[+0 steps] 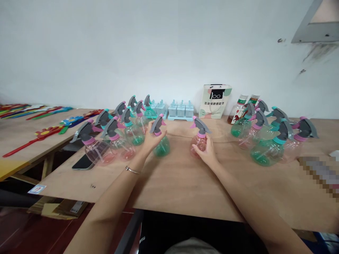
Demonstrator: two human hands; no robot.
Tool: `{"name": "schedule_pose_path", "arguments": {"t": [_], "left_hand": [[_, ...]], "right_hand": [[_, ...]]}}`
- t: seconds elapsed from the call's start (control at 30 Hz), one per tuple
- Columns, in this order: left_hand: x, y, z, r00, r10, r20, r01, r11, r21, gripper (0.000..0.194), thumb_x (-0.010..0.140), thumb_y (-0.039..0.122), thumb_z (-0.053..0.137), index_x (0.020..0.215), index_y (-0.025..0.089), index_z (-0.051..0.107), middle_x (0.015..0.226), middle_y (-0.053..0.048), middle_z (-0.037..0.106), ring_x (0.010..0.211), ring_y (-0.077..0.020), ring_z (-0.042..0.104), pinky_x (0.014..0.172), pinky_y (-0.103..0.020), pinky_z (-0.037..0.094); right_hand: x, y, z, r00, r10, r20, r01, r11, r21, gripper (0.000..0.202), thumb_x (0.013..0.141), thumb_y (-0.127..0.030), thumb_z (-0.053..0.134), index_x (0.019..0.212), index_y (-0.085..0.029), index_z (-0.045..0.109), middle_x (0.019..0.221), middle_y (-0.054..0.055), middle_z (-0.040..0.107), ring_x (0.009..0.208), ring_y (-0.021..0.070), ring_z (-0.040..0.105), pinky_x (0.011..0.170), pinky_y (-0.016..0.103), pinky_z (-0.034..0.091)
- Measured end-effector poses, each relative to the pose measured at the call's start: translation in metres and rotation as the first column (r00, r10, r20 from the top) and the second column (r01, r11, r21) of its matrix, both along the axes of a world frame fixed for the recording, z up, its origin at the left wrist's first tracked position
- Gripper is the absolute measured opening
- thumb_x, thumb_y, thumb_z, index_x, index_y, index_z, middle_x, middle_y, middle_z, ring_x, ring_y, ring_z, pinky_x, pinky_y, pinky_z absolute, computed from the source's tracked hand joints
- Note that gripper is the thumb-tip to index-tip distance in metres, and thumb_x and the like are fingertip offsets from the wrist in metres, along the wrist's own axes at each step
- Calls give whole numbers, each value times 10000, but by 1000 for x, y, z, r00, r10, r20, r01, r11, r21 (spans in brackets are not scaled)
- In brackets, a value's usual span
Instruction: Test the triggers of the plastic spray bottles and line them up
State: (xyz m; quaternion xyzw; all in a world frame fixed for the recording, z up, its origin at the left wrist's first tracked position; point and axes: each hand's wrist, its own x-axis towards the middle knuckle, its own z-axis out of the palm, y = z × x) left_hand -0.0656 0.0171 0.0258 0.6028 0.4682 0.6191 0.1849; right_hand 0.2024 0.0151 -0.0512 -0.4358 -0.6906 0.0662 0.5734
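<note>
Left grip (151, 140) is holding a bulbous green plastic spray bottle (162, 147), part-curled; right grip (208, 152) is cupping a glossy pink spray bottle (198, 143), on smooth wooden bench (185, 185)

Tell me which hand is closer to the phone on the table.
Left. The left hand is beyond and to the right of the phone, at a green spray bottle; the right hand is farther right, at a pink spray bottle.

Paper bag (214, 106) between blue moulds (181, 112) and labelled bottles (236, 112); phone (81, 163).
</note>
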Motion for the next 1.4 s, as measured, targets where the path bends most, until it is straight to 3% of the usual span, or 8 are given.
{"name": "schedule_pose_path", "arguments": {"t": [0.13,0.23,0.33,0.43,0.67,0.83,1.23,1.4], "left_hand": [[-4,-20,-33,980,142,-136,-152,986,-64,727,616,450,837,1165,206,427,1252,-137,562,1244,-321,556,1037,-430,431],[-9,-29,-46,918,216,-333,-270,955,-125,771,624,470,818,1211,204,394,1290,-173,539,1275,-390,529,1055,-517,398],[-10,-17,-43,813,271,-515,-389,911,-135,734,692,465,757,1268,182,399,1299,-200,536,1294,-431,494,1061,-563,367],[-7,13,-30,748,335,-573,-478,871,-114,706,743,494,714,1282,145,421,1323,-237,520,1305,-451,464,1066,-562,352],[-1,99,-15,833,344,-433,-469,855,-222,808,779,469,756,1364,94,344,1384,-292,462,1337,-404,484,1046,-467,417],[6,134,-14,827,378,-417,-508,821,-262,864,780,421,779,1421,101,297,1433,-269,452,1357,-380,487,1076,-462,436],[12,151,-12,824,388,-414,-515,816,-261,936,777,361,792,1496,76,264,1456,-311,406,1377,-413,469,1077,-484,458],[23,127,-20,926,338,-167,-367,911,-187,880,853,378,699,1497,47,200,1534,-336,224,1481,-393,297,1171,-492,338]], "right_hand": [[-2,1,0,1000,13,-17,-12,1000,29,671,796,-503,688,1332,-189,436,1264,183,584,1192,327,591,1033,553,475],[-3,1,0,999,27,-27,-27,999,31,659,791,-491,693,1317,-181,445,1246,182,586,1183,327,592,1030,547,476],[-4,0,1,999,17,-33,-17,1000,27,658,787,-495,696,1312,-186,447,1238,176,587,1176,324,593,1023,541,480],[-4,0,1,999,20,-31,-20,1000,14,661,787,-500,695,1314,-192,442,1233,173,593,1164,320,601,1013,536,486],[-2,0,1,1000,13,-3,-14,1000,-12,682,786,-532,689,1322,-196,437,1236,172,597,1167,323,601,1010,542,483],[-2,-3,4,1000,20,-3,-20,999,-25,685,797,-513,683,1342,-191,421,1277,180,573,1210,323,575,1044,545,460],[-2,-4,4,1000,17,-12,-18,998,-57,701,791,-527,688,1341,-181,427,1225,170,591,1195,315,585,1065,546,448],[-2,-6,4,999,22,-26,-24,997,-78,713,789,-543,696,1344,-185,428,1262,177,581,1217,322,578,1067,549,445]]}}
